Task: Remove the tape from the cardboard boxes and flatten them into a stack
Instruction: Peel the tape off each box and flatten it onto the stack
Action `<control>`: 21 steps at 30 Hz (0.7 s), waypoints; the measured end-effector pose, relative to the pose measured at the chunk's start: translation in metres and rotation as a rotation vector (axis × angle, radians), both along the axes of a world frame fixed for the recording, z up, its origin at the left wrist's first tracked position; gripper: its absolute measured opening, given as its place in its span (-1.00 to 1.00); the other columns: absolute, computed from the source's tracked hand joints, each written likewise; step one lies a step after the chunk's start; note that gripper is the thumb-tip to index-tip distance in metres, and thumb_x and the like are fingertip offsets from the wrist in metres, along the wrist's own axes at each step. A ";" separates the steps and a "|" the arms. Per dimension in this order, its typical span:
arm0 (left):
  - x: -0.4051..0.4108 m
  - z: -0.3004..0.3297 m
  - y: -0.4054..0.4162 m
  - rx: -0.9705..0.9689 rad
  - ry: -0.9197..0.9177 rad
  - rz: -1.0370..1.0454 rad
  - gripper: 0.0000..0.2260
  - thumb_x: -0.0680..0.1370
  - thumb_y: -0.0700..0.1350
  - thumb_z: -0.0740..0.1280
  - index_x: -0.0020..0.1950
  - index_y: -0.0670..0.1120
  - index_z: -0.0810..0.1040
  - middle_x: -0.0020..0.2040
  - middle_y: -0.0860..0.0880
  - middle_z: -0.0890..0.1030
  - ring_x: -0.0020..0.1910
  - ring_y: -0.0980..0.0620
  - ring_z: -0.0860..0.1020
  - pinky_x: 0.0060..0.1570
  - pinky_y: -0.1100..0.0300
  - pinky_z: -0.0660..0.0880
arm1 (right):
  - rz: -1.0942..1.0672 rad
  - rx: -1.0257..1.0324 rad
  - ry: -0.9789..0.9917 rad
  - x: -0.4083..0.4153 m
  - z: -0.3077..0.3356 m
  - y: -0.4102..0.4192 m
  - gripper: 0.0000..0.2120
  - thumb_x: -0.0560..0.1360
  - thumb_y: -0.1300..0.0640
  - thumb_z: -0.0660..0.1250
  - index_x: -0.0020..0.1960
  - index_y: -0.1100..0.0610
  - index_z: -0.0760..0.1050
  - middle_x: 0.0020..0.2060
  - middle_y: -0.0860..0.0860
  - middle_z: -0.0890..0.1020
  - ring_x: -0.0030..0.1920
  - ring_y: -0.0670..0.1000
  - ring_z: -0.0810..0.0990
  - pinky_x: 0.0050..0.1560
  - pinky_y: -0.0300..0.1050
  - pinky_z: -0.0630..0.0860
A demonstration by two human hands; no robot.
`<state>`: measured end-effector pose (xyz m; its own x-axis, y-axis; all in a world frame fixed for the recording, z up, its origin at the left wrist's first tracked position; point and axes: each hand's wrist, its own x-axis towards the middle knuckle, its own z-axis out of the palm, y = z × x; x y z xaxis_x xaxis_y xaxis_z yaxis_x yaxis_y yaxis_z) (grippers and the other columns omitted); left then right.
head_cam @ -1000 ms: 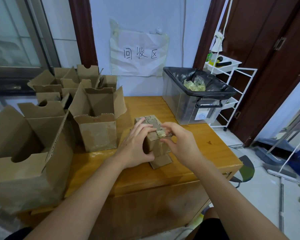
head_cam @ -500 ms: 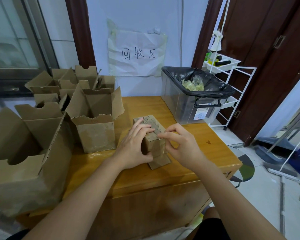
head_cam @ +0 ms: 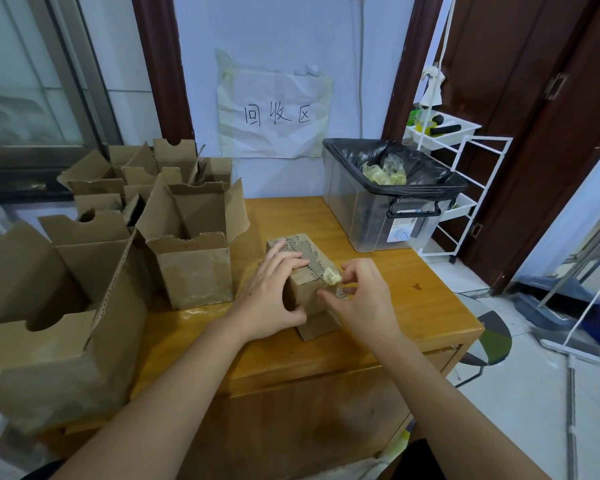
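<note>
Now the right hand pinches a newly peeled tape wad; left hand still grips the box.

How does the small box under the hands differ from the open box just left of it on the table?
The small box is closed and lower; the open box stands taller with flaps up. The left hand steadies the small box while the right hand pinches a tape wad at its top; the open box stands untouched. Both are brown corrugated cardboard.
</note>
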<state>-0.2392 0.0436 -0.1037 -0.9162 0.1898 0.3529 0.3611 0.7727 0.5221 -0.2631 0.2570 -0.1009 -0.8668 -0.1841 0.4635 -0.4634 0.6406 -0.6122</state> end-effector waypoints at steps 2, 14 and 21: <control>0.000 0.000 0.000 0.001 -0.004 0.004 -0.28 0.41 0.06 0.52 0.52 0.13 0.31 0.59 0.18 0.21 0.63 0.25 -0.19 0.54 -0.19 0.16 | -0.008 0.005 0.008 0.001 -0.003 -0.002 -0.64 0.40 -0.05 0.57 -0.03 -0.02 0.40 -0.01 -0.16 0.46 -0.03 -0.13 0.51 -0.10 -0.05 0.63; 0.001 0.001 0.004 -0.007 -0.026 0.041 -0.26 0.39 0.06 0.52 0.52 0.14 0.31 0.59 0.19 0.17 0.62 0.28 -0.22 0.52 -0.25 0.22 | 0.077 0.138 0.144 0.000 0.007 0.000 -0.71 0.47 0.09 0.53 0.11 0.07 0.51 0.01 -0.08 0.50 -0.08 -0.08 0.57 -0.14 -0.06 0.65; 0.000 0.000 0.002 -0.019 -0.018 0.032 -0.26 0.39 0.07 0.52 0.52 0.16 0.29 0.60 0.19 0.18 0.63 0.26 -0.20 0.51 -0.29 0.24 | 0.080 0.186 0.193 0.000 0.012 0.001 -0.78 0.49 0.24 0.45 0.03 0.08 0.45 -0.07 -0.05 0.51 -0.20 0.01 0.57 -0.27 0.05 0.61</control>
